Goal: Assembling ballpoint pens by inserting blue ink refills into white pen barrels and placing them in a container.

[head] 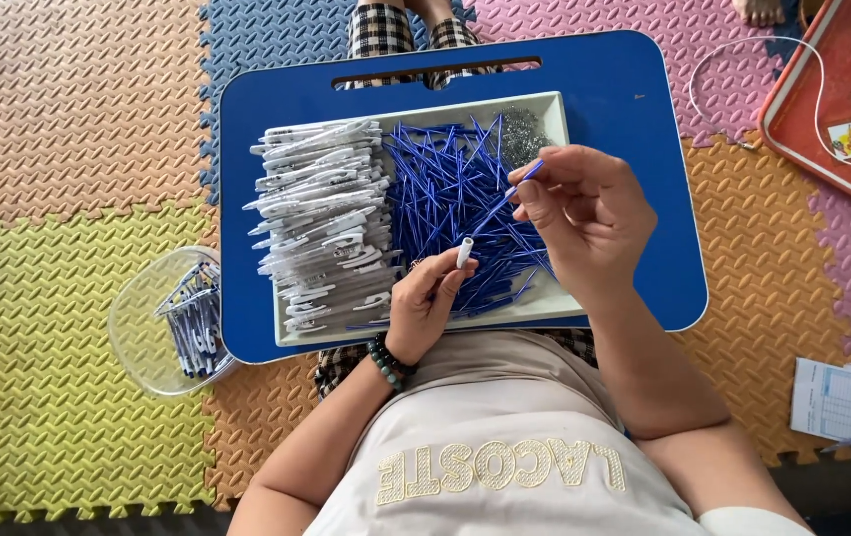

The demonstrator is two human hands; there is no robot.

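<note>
Two bare hands work over a white rectangular plastic tray that sits on a glossy blue lap desk with rounded corners. From the head view, the left hand closes thumb and fingers around a short white plastic pen barrel, open end tilted up. The right hand pinches a thin blue ink refill between thumb and fingertips, its lower end just above the barrel mouth.

Lining refill and barrel on one axis and holding the barrel steady would, I judge, let the slim, slightly flexible rod slide in without bending.

Inside the tray lie a stack of smooth white clipped pen bodies, a loose tangle of blue refills and a small heap of fine metal springs. Left of the desk, a clear plastic tub holds finished pens on soft, ridged foam floor tiles in mixed colours.
</note>
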